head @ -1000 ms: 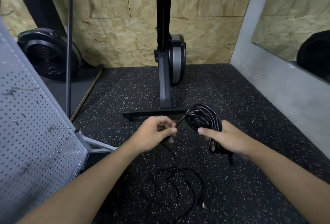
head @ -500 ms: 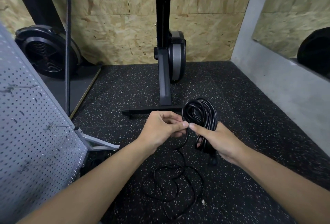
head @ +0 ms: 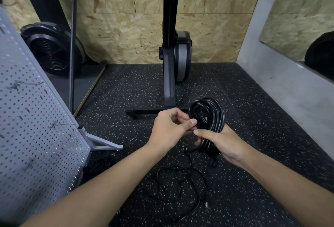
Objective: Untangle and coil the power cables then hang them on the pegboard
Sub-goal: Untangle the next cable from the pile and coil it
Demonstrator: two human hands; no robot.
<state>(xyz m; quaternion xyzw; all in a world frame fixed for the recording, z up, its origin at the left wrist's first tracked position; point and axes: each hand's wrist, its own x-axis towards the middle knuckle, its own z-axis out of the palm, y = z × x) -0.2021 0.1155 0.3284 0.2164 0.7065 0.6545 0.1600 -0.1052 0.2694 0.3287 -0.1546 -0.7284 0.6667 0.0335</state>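
Your left hand (head: 170,129) pinches a strand of the black cable right at the coil (head: 207,118); your right hand (head: 224,142) clamps the bundled loops, thumb over them. Left to right: pegboard (head: 32,121) at far left, hands mid-frame, loose cable tail (head: 177,187) tangled on the floor (head: 253,199) below. Coiling step, roughly mid-way. Next likely: draw up the slack, lay another loop, then turn left to the pegboard.
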